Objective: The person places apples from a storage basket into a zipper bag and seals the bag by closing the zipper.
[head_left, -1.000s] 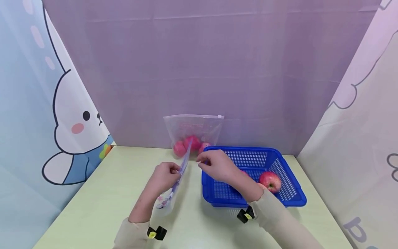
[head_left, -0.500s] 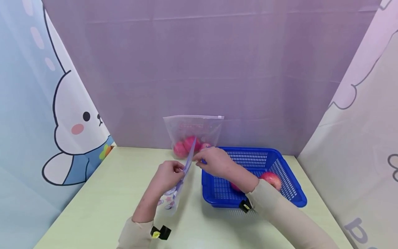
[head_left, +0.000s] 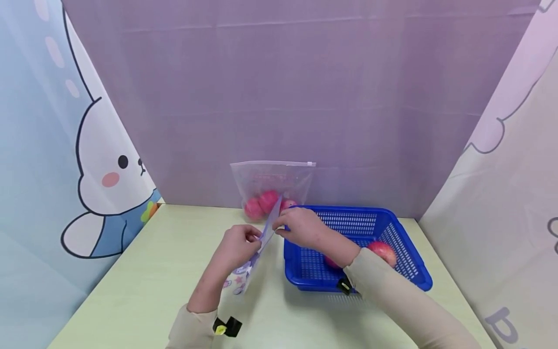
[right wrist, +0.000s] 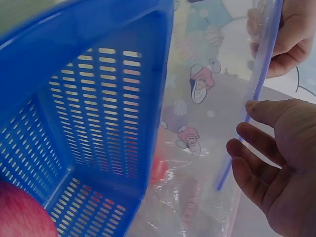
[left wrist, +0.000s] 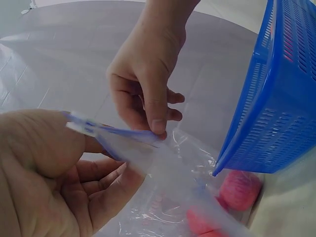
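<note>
A clear zip bag with purple edging and cartoon prints [head_left: 239, 281] stands upright between the two hands, its mouth edge-on in the head view. My left hand [head_left: 237, 246] pinches its top edge near the white slider [left wrist: 83, 124]. Farther along the same edge, the thumb of my right hand [head_left: 302, 229] is on the purple strip, with the fingers on the other side, in the right wrist view. The two purple strips of the mouth part slightly between the hands in the left wrist view. Cartoon figures [right wrist: 201, 81] show on its wall; no fruit shows inside.
Behind stands another clear zip bag [head_left: 279, 175] holding several red apples [head_left: 254, 209], against the purple backdrop. A blue slotted basket [head_left: 357, 209] sits under the right forearm, with apples [head_left: 383, 253] inside. Printed curtains hang at both sides of the pale table [head_left: 144, 281].
Both hands have drawn closer together, the left moving right with the bag. The right hand's fingers have come onto the bag's top edge from beside it.
</note>
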`<state>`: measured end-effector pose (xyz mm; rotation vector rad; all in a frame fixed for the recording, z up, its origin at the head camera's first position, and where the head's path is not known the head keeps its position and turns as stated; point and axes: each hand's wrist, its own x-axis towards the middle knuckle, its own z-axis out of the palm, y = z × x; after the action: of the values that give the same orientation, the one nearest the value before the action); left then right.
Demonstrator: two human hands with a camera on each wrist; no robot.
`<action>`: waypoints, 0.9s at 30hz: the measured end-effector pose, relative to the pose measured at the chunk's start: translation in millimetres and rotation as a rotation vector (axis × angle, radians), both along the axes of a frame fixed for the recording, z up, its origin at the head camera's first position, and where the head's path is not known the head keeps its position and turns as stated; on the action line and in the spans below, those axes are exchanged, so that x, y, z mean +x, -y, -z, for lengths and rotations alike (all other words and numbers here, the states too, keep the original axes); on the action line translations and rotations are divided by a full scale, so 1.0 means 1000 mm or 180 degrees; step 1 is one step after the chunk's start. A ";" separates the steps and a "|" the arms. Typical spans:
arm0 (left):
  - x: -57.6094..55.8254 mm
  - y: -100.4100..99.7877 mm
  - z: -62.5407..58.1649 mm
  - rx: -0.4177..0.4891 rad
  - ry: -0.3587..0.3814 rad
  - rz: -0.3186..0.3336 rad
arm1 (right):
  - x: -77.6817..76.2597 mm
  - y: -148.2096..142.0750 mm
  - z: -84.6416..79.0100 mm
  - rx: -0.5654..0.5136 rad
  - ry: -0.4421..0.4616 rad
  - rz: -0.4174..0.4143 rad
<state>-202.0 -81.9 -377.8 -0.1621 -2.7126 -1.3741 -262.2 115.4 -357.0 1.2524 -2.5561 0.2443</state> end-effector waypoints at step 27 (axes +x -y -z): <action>-0.004 0.010 0.015 0.0241 -0.0125 0.0144 | -0.020 -0.029 0.022 -0.0218 0.0204 0.0154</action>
<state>-205.8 -91.7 -392.3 -0.2432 -2.6360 -1.4672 -282.0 144.1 -379.1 1.1749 -2.6048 0.3640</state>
